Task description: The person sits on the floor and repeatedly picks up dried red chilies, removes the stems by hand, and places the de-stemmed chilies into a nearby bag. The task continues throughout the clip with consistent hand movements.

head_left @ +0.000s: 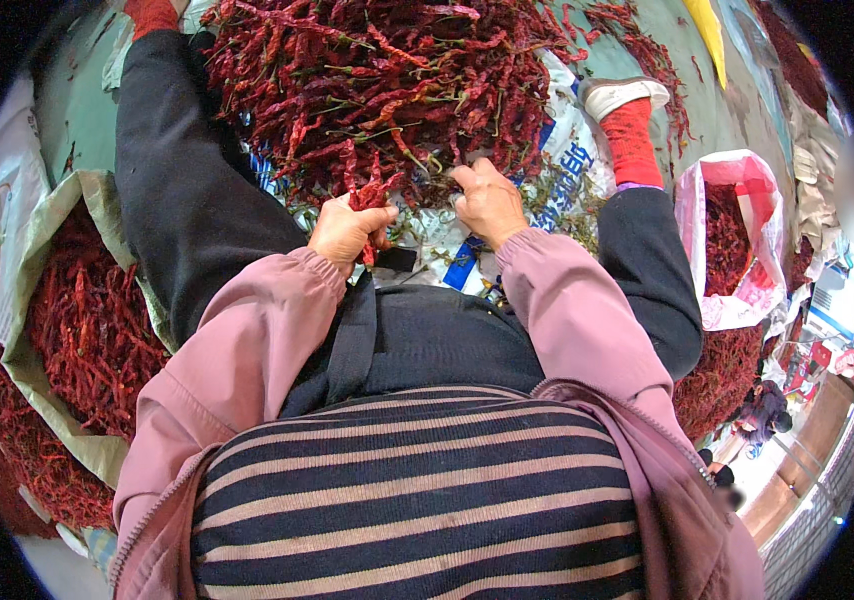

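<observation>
A large heap of dried red chillies [377, 80] lies between my outstretched legs. My left hand [345, 230] is closed round a small bunch of dried chillies [371, 195], whose tips stick out above and below the fingers. To its right, my right hand [490, 204] is at the near edge of the heap. Its thumb and forefinger are pinched together over dark stems, and what lies between them is too small to make out. Under both hands spreads a white printed plastic sheet [569, 150] strewn with greenish stem bits [577, 205].
An open pale green sack [27, 375] full of dried chillies stands at my left. On the right is a pink-and-white bag [747, 310] with chillies inside, beside another chilli pile [722, 370]. Loose chillies [652, 65] trail over the green floor [697, 110] past my right shoe [627, 95].
</observation>
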A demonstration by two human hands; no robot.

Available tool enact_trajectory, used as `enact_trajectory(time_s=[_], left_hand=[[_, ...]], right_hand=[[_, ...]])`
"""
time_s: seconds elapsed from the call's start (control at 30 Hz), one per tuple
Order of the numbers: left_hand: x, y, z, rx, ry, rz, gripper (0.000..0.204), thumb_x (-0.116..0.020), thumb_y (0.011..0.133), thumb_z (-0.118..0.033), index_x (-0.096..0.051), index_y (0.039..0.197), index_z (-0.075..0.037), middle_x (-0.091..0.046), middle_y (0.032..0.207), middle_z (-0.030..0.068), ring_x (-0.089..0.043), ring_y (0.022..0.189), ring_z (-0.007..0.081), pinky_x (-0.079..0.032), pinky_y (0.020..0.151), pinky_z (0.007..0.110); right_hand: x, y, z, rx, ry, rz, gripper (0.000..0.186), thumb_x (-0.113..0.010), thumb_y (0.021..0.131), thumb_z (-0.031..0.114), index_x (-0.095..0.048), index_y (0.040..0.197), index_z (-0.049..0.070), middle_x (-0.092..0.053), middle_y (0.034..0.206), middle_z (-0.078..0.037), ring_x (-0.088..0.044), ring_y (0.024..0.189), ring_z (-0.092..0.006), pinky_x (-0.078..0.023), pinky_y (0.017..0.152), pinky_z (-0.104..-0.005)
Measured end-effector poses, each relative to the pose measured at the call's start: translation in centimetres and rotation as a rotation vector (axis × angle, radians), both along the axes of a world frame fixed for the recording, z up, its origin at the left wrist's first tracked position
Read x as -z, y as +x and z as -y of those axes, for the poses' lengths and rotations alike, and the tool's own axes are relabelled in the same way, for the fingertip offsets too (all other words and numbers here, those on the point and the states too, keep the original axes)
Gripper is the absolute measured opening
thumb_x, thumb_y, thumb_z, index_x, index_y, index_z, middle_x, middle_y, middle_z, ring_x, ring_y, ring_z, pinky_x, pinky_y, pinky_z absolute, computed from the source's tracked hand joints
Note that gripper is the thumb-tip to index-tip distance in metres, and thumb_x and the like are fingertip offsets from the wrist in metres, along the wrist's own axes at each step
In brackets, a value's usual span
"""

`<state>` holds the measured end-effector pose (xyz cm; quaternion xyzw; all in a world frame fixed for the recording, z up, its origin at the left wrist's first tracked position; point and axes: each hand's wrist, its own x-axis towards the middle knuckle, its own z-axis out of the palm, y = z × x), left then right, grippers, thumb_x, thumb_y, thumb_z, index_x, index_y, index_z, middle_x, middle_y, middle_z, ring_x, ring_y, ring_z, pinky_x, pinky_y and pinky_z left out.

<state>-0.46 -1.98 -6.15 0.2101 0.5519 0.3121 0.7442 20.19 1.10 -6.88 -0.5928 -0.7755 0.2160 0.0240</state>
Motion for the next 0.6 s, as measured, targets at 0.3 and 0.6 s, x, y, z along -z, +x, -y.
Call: enact_trajectory(time_s=[0.3, 0.6], left_hand=[[0.8, 1.1, 0.5, 0.093, 0.173, 0.013, 0.019, -0.059, 0.076, -0.006, -0.06, 0.093, -0.001, -0.061, 0.086, 0.0033, -0.055, 0.075, 0.011, -0.043, 0.07, 0.024], [0.6, 0.6, 0.9, 0.111, 0.115, 0.024, 0.019, -0.059, 0.074, -0.005, -0.06, 0.093, -0.001, -0.062, 0.084, 0.0048, -0.056, 0.071, 0.012, -0.044, 0.067, 0.025]], right_hand=[[-2.3, -2.4, 2.5, 0.67, -1.061, -0.978, 0.017, -0.057, 0.079, 0.011, -0.057, 0.096, 0.008, -0.054, 0.073, 0.001, -0.05, 0.057, -0.0062, -0.045, 0.05, -0.0208], [-4.1, -4.6, 3.1, 0.731, -1.014, -1.103, 0.02, -0.051, 0.079, 0.001, -0.05, 0.1, 0.0, -0.055, 0.089, -0.007, -0.059, 0.071, -0.0162, -0.053, 0.064, -0.0284]])
